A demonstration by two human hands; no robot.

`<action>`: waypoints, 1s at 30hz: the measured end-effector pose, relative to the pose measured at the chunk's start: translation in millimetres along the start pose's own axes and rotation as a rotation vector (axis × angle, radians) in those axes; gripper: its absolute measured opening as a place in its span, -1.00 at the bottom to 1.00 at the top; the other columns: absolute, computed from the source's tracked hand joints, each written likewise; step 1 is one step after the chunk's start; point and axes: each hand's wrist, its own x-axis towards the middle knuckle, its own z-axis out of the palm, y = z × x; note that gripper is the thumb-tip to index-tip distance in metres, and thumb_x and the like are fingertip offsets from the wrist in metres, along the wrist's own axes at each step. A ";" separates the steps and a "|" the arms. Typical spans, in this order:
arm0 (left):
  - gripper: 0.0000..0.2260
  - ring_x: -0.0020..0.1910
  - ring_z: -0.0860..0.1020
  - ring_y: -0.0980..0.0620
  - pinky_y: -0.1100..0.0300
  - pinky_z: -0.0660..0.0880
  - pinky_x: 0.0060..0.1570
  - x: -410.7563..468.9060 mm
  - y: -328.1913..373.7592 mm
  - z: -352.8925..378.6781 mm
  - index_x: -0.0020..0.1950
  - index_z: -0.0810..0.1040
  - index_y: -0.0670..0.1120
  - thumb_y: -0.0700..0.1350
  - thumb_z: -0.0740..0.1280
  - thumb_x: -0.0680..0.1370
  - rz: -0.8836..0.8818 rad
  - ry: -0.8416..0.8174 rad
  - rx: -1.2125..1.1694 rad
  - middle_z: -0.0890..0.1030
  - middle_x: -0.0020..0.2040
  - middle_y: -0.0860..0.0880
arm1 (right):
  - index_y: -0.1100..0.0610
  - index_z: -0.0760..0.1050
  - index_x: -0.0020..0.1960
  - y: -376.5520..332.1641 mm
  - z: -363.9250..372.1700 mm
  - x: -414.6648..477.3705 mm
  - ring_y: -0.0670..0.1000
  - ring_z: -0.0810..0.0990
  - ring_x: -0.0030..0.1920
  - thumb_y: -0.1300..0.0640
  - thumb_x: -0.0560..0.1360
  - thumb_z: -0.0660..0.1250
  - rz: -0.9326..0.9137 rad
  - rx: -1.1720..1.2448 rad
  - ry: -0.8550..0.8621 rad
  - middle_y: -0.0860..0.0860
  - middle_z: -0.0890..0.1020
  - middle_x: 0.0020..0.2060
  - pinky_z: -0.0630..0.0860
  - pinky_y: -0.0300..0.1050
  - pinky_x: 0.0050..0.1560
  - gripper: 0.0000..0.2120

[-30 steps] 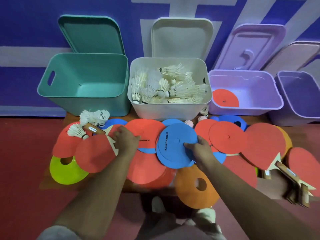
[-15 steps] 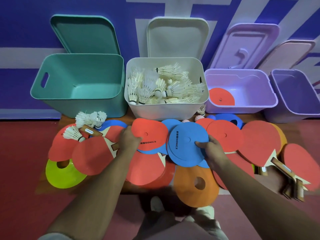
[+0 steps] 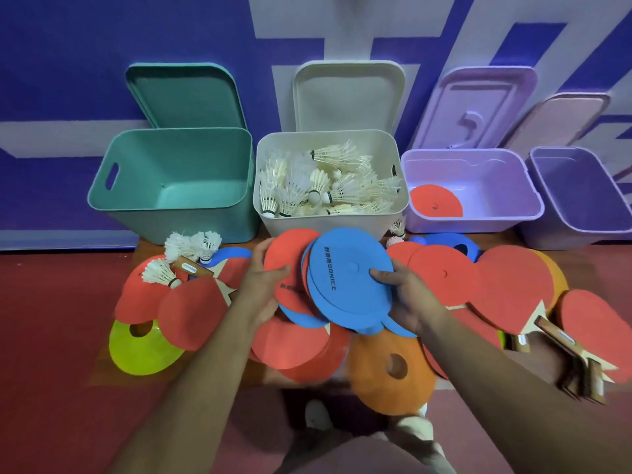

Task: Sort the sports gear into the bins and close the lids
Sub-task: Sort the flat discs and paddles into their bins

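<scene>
discs [image 3: 349, 289], blue and red, at frame centre, gripped by left hand [image 3: 263, 285] and right hand [image 3: 407, 295]. white bin [image 3: 328, 229] holds shuttlecocks [image 3: 318, 186], purple bin [image 3: 472, 224] a red disc [image 3: 436, 201]; paddles [image 3: 513, 285], cones [image 3: 393, 367] and open lids [image 3: 349, 97] are left.

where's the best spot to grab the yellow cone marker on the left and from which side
Pinch the yellow cone marker by its near-left rim, coming from the left front. That edge lies bare, while a red paddle overlaps its far-right side. It is a low, thin dish, so a pinch across the rim would likely lift it.
</scene>
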 end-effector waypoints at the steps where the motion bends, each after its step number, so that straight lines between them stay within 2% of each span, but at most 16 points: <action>1: -0.41 0.03 0.60 -0.09 -0.05 0.53 0.08 -3.9 1.2 5.7 0.34 0.37 0.07 -0.46 0.33 0.45 -0.002 -0.037 -0.018 0.62 0.10 -0.06 | 0.19 0.46 0.35 1.4 8.0 1.0 0.26 0.58 0.22 0.31 0.52 0.31 -0.027 -0.043 0.049 0.18 0.60 0.23 0.49 0.28 0.24 -0.61; 3: -0.42 0.06 0.60 -0.07 -0.04 0.52 0.13 -9.0 3.3 20.4 0.37 0.34 0.09 -0.45 0.28 0.51 -0.004 -0.063 -0.053 0.62 0.11 -0.04 | 0.15 0.53 0.25 3.3 19.9 1.8 0.21 0.63 0.14 0.31 0.49 0.33 -0.109 -0.187 0.203 0.11 0.67 0.12 0.54 0.24 0.19 -0.66; 5: -0.50 0.10 0.58 -0.12 -0.08 0.49 0.18 -12.4 2.2 34.6 0.34 0.39 0.07 -0.43 0.21 0.55 -0.007 -0.068 -0.084 0.61 0.15 -0.11 | 0.08 0.53 0.19 3.0 23.3 0.1 0.11 0.65 0.10 0.28 0.51 0.34 -0.160 -0.275 0.316 0.02 0.69 0.06 0.60 0.07 0.04 -0.72; 7: -0.54 0.16 0.57 -0.16 -0.12 0.47 0.22 -14.2 -1.5 47.1 0.32 0.44 0.07 -0.41 0.20 0.56 -0.027 -0.073 -0.118 0.60 0.21 -0.15 | 0.04 0.50 0.22 2.4 19.2 -1.4 0.06 0.65 0.08 0.25 0.55 0.32 -0.122 -0.199 0.308 -0.01 0.67 0.08 0.57 -0.07 -0.10 -0.72; 9: -0.56 0.16 0.59 -0.14 -0.08 0.50 0.20 -12.9 -5.0 61.0 0.30 0.47 0.07 -0.39 0.19 0.56 -0.040 -0.069 -0.123 0.61 0.21 -0.14 | 0.04 0.48 0.25 0.6 9.0 -2.4 0.09 0.65 0.10 0.20 0.56 0.32 -0.025 -0.152 0.261 0.03 0.66 0.12 0.59 0.01 -0.09 -0.72; 11: -0.61 0.13 0.60 -0.12 -0.03 0.53 0.16 -8.4 -7.9 77.1 0.31 0.48 0.03 -0.34 0.19 0.58 -0.061 -0.068 -0.134 0.63 0.17 -0.14 | 0.07 0.48 0.25 -6.8 -3.4 -4.4 0.11 0.67 0.04 0.15 0.55 0.36 -0.020 -0.276 0.296 0.08 0.66 0.09 0.59 0.01 -0.13 -0.72; 14: -0.69 0.19 0.57 -0.16 0.03 0.54 0.14 0.5 -16.1 101.2 0.33 0.49 -0.12 -0.16 0.20 0.60 -0.100 -0.069 -0.128 0.61 0.20 -0.18 | 0.09 0.48 0.24 -25.9 -23.9 -6.1 0.05 0.66 -0.03 0.11 0.51 0.41 -0.165 -0.455 0.449 0.05 0.65 0.01 0.54 -0.11 -0.19 -0.68; 16: -0.71 0.19 0.56 -0.18 -0.01 0.52 0.16 6.6 -25.6 122.1 0.26 0.52 -0.13 -0.11 0.27 0.56 -0.086 -0.045 -0.045 0.63 0.14 -0.16 | 0.08 0.46 0.27 -43.0 -39.3 -7.0 -0.02 0.64 0.02 0.14 0.51 0.40 -0.276 -0.510 0.454 -0.02 0.64 0.04 0.56 -0.12 -0.08 -0.65; 18: -0.73 0.19 0.57 -0.15 -0.12 0.47 0.26 11.5 -32.4 146.4 0.21 0.53 -0.02 -0.06 0.34 0.52 -0.029 0.008 0.067 0.64 0.12 -0.10 | 0.08 0.45 0.28 -60.8 -53.3 -8.2 -0.03 0.63 0.05 0.21 0.48 0.40 -0.305 -0.433 0.428 -0.03 0.62 0.09 0.57 -0.10 0.02 -0.62; 20: -0.62 0.21 0.57 -0.05 -0.11 0.46 0.28 15.8 -36.3 175.9 0.22 0.48 0.16 0.06 0.41 0.42 0.027 0.050 0.155 0.62 0.19 -0.02 | 0.11 0.46 0.28 -79.6 -71.9 -7.2 0.10 0.64 0.09 0.21 0.40 0.42 -0.244 -0.147 0.371 0.09 0.63 0.13 0.58 -0.01 0.04 -0.55; 22: -0.57 0.22 0.57 -0.01 -0.07 0.48 0.27 20.4 -39.9 203.7 0.23 0.44 0.24 0.13 0.41 0.38 0.083 0.040 0.170 0.59 0.24 0.00 | 0.17 0.45 0.30 -92.8 -91.2 -5.0 0.20 0.63 0.12 0.23 0.35 0.39 -0.187 0.095 0.316 0.18 0.63 0.17 0.58 0.06 0.06 -0.49; 24: -0.66 0.20 0.57 -0.01 -0.06 0.49 0.23 28.4 -44.9 235.5 0.19 0.48 0.23 0.11 0.38 0.42 0.144 -0.025 0.226 0.61 0.20 0.01 | 0.20 0.43 0.31 -106.5 -112.6 -2.4 0.20 0.64 0.08 0.28 0.38 0.35 -0.179 0.133 0.320 0.20 0.64 0.15 0.58 0.05 0.04 -0.51; 26: -0.72 0.17 0.58 0.05 0.05 0.50 0.19 42.5 -47.1 262.9 0.20 0.49 0.17 0.02 0.36 0.49 0.181 -0.091 0.401 0.61 0.16 0.05 | 0.21 0.42 0.30 -124.0 -132.0 0.3 0.22 0.64 0.06 0.36 0.42 0.29 -0.189 0.109 0.314 0.21 0.63 0.15 0.58 0.10 0.06 -0.55; 28: -0.69 0.09 0.60 0.07 0.11 0.52 0.11 60.4 -44.7 281.7 0.24 0.48 0.07 -0.12 0.35 0.52 0.184 -0.117 0.600 0.62 0.12 0.05 | 0.20 0.41 0.28 -144.7 -150.4 8.3 0.23 0.64 0.03 0.37 0.41 0.28 -0.198 0.064 0.325 0.20 0.63 0.11 0.56 0.16 0.03 -0.55; 30: -0.65 0.05 0.63 0.01 0.07 0.57 0.05 80.6 -44.9 295.4 0.23 0.51 0.04 -0.15 0.36 0.45 0.129 -0.086 0.610 0.65 0.09 0.00 | 0.20 0.40 0.24 -168.8 -165.8 21.9 0.18 0.64 -0.03 0.29 0.34 0.32 -0.199 -0.081 0.375 0.18 0.62 0.07 0.56 0.12 -0.06 -0.53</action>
